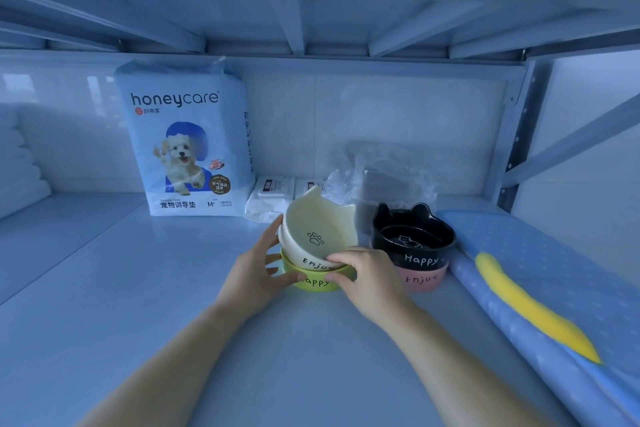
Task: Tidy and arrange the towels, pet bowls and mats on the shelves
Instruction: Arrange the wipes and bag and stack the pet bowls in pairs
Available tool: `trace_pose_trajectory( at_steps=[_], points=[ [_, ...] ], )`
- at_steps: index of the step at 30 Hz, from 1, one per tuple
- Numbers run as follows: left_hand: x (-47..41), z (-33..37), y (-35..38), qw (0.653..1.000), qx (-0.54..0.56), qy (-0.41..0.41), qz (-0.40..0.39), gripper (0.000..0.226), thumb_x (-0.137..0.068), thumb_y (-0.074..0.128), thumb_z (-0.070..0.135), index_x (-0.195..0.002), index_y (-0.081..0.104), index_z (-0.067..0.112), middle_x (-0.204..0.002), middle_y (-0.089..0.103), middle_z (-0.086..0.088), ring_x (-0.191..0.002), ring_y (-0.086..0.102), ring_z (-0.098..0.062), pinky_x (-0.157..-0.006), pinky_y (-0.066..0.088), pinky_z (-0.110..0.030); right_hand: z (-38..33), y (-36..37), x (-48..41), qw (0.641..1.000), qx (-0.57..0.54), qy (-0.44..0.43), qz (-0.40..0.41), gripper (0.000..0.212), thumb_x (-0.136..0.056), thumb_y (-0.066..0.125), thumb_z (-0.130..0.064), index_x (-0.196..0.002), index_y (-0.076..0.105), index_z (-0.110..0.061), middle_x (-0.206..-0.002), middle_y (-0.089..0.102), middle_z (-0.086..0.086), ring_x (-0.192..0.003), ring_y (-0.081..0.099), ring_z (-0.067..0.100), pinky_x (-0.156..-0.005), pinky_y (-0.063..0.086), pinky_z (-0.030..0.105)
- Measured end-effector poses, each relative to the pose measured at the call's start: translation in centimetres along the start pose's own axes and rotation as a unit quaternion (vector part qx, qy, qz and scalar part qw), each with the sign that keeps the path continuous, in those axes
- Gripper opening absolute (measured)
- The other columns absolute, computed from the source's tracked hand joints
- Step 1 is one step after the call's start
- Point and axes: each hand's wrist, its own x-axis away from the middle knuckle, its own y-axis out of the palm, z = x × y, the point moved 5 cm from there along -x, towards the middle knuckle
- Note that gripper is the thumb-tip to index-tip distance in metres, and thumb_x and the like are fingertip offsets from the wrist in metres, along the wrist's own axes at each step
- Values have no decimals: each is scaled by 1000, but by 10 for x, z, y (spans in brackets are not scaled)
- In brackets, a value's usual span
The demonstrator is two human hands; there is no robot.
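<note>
Left hand [256,270] and right hand [367,276] clasped round white bowl [318,236], held tilted in green bowl [313,284] mid-shelf, likely for nesting. Black bowl [412,243] stacked on pink bowl [422,279] at 3 o'clock: matching pile judged intended.

A white bowl [318,229] with cat ears sits tilted in a green bowl [313,288]. Just right, a black bowl [414,241] is stacked on a pink bowl [420,279]. A blue dotted mat [536,253] lies right; folded white towels [20,166] left.
</note>
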Motion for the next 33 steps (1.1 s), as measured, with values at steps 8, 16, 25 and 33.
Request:
trace_pose_trajectory(
  at_steps=[8,16,25,33],
  points=[
    [1,0,-1,1000,-12,0,-14,98,-67,83,23,-126,14,59,-117,46,29,-106,50,5,-84,44,-16,2,1,-4,1000,14,0,1,18,-75,75,-22,-93,71,-20,-87,67,-7,-85,58,11,-75,46,25],
    [1,2,-2,999,-43,16,-15,98,-69,81,24,-123,9,65,-118,49,19,-110,49,-1,-90,46,-25,4,0,-5,1000,-8,23,-15,17,-76,74,-31,-89,73,-20,-88,70,-7,-84,61,10,-77,47,28],
    [-1,-2,1,999,-32,10,-5,99,-70,80,27,-139,13,49,-123,46,14,-112,50,-6,-87,46,-25,-4,1,-9,1000,10,-1,14,18,-83,65,-32,-74,67,-16,-68,61,-4,-68,53,12,-63,42,30],
    [2,2,3,996,-85,9,10,88,-65,83,33,-138,33,28,-124,43,16,-115,46,-7,-89,44,-24,-12,-22,-15,991,7,-68,117,13,-80,64,-20,-70,64,-13,-61,54,-6,-60,41,8,-53,37,25]
  ],
)
